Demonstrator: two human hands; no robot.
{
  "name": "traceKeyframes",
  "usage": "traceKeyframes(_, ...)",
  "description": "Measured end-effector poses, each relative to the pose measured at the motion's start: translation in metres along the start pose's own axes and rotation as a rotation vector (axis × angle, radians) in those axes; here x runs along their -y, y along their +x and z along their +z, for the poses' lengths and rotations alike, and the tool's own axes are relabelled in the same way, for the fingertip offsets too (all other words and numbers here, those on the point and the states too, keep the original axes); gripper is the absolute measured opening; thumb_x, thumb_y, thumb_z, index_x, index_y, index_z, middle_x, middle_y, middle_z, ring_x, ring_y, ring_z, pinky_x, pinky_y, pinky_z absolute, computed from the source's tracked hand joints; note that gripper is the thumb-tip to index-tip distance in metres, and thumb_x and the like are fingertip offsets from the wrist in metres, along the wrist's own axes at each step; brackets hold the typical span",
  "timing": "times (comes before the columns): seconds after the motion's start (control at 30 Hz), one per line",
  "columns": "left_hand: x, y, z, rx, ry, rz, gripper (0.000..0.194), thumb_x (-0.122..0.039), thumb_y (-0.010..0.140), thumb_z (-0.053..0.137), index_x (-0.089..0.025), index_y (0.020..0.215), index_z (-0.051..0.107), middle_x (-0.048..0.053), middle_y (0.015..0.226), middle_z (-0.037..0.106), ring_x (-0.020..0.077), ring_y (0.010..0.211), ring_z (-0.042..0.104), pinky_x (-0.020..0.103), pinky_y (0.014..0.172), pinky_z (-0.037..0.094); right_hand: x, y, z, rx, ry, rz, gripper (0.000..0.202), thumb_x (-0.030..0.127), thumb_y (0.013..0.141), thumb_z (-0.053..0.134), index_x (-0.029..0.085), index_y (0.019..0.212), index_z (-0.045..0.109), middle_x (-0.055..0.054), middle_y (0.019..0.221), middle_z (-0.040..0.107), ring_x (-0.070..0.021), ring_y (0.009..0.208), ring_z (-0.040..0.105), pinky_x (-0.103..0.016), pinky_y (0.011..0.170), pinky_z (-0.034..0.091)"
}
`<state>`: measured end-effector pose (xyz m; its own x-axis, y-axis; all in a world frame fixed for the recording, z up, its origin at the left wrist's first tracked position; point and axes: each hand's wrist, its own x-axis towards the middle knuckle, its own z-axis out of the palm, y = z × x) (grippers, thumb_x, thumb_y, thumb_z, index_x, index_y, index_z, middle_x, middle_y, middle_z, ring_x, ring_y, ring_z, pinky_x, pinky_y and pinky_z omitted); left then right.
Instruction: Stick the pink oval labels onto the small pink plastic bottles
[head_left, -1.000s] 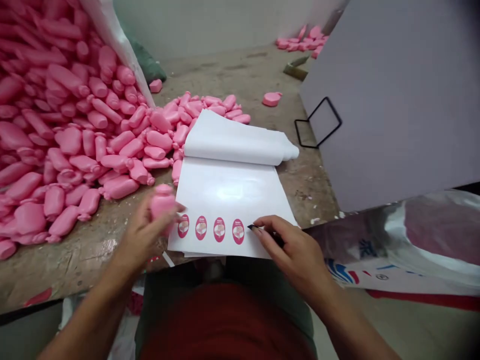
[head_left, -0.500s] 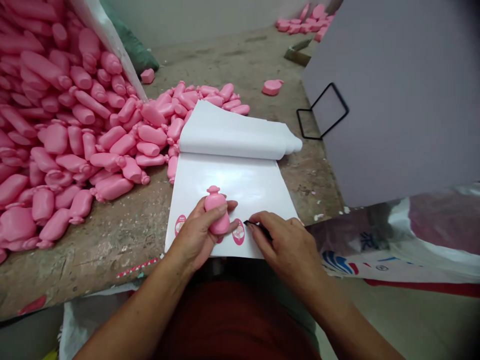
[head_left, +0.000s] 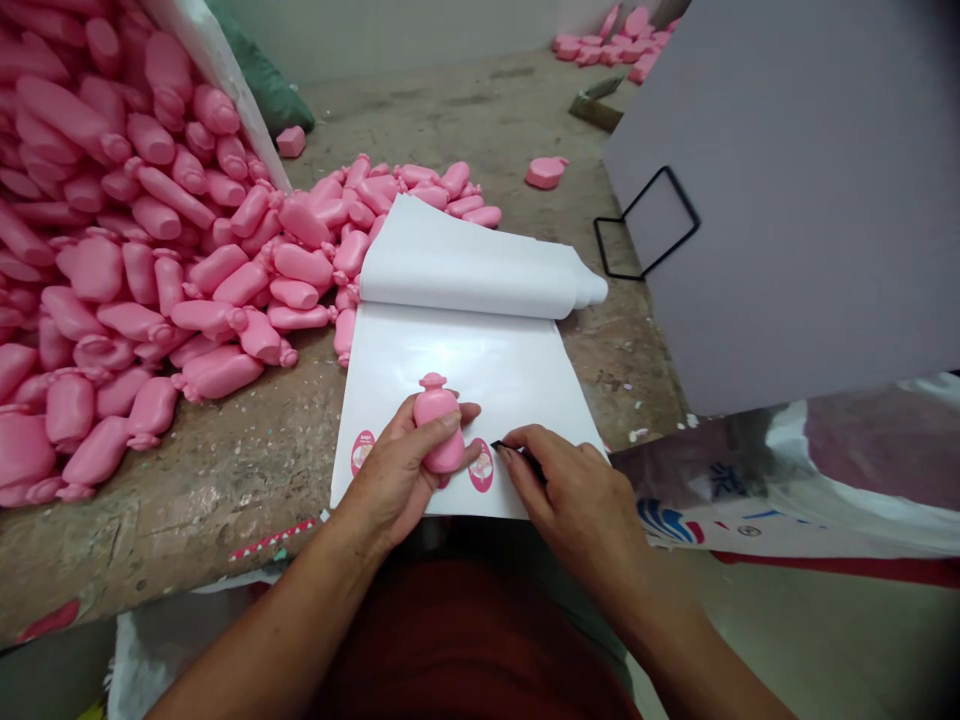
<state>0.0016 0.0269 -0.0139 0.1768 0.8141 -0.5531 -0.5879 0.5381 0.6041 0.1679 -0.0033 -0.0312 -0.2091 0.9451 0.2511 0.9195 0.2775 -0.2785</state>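
My left hand is closed around a small pink plastic bottle, its flared neck pointing away from me. My right hand pinches a thin black pointed tool; most of it is hidden by the fingers. The tool's tip is close to the upper right edge of an oval pink sticker on a white sticker sheet. Another oval sticker lies at the sheet's left side, partly behind my left wrist. A bit of pink shows under my left hand.
A large heap of pink bottles spills from the left toward the sheet. Its far part is rolled back. At right stands a grey panel with a black wire stand. One pink bottle lies alone on the worn table.
Both hands keep nearly the same pose; the tool's tip stays by the sticker's edge. The view has shifted slightly, and the bottle remains in my left hand.
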Motion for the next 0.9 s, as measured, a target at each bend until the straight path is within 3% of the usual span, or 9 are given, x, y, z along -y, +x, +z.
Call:
traceKeyframes(0.33,0.000,0.002,-0.002,0.020,-0.025,-0.020,0.025,-0.015,0.079,0.071,-0.021,0.101,0.061,0.005,0.099,0.068,0.0208,0.112,0.062,0.040,0.099,0.052,-0.005,0.004,0.002,0.153,0.117,0.143,0.020,0.033,0.094,0.049,0.024,0.090,0.066,-0.003,0.079,0.075,-0.0225,0.063,0.061,-0.032,0.059,0.037)
traceKeyframes(0.47,0.001,0.004,-0.004,-0.009,-0.064,-0.011,0.026,-0.019,0.082,0.068,-0.019,0.106,0.059,0.009,0.100,0.072,0.0194,0.109,0.065,0.031,0.099,0.049,-0.009,0.002,0.001,0.131,0.246,0.156,0.021,0.033,0.094,0.048,0.024,0.091,0.066,-0.003,0.083,0.075,-0.0214,0.067,0.064,-0.032,0.063,0.040)
traceKeyframes(0.67,0.003,0.004,-0.001,-0.051,-0.121,0.018,0.025,-0.014,0.083,0.066,-0.019,0.107,0.059,0.006,0.099,0.071,0.0157,0.102,0.068,0.031,0.101,0.049,-0.007,0.001,-0.002,0.094,0.130,0.072,0.023,0.031,0.095,0.046,0.022,0.090,0.067,-0.005,0.078,0.075,-0.0210,0.064,0.062,-0.034,0.065,0.038)
traceKeyframes(0.77,0.003,0.004,-0.001,-0.047,-0.118,0.020,0.024,-0.013,0.084,0.065,-0.017,0.107,0.059,0.007,0.098,0.072,0.0153,0.101,0.068,0.030,0.100,0.049,-0.007,0.003,-0.007,0.161,0.190,0.067,0.023,0.032,0.094,0.047,0.023,0.088,0.067,-0.003,0.074,0.073,-0.0211,0.064,0.062,-0.034,0.066,0.039)
traceKeyframes(0.9,0.004,0.004,-0.002,-0.039,-0.119,0.032,0.024,-0.013,0.084,0.066,-0.017,0.107,0.060,0.007,0.097,0.072,0.0154,0.100,0.068,0.030,0.100,0.050,-0.010,0.002,-0.011,0.245,0.335,0.188,0.027,0.038,0.094,0.047,0.025,0.096,0.070,-0.003,0.080,0.075,-0.0223,0.067,0.065,-0.033,0.064,0.044)
